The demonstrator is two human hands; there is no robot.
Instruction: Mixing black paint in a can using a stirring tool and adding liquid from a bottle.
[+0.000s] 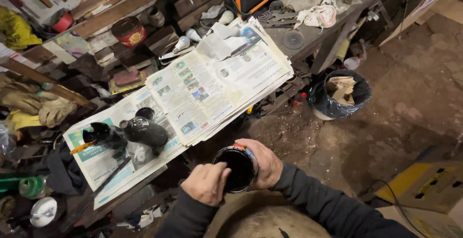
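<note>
Looking down through the head camera, we see our right hand (263,164) wrapped around the side of a small round can (236,168), fingers closed on its wall, holding it upright in the air in front of the workbench (308,38), low in the middle of the view. Our left hand (207,184) sits just to the left of the can, touching its near-left rim, with the fingers curled together at the edge; we cannot tell whether they pinch anything small there. So the can lies between our two hands, mouth facing up toward us, its axis vertical, with the right hand carrying it and the left working at the lip. The can looks open, its inside black and glossy, with a band of colour on the outer wall. Farther left, on spread newspaper (202,93), lies a dark bottle-shaped piece (143,131) on its side, beside a black-smeared container (96,134) and a thin brush (113,173). Far right on the dirt floor stands a bucket (340,95) lined with a dark bag.
</note>
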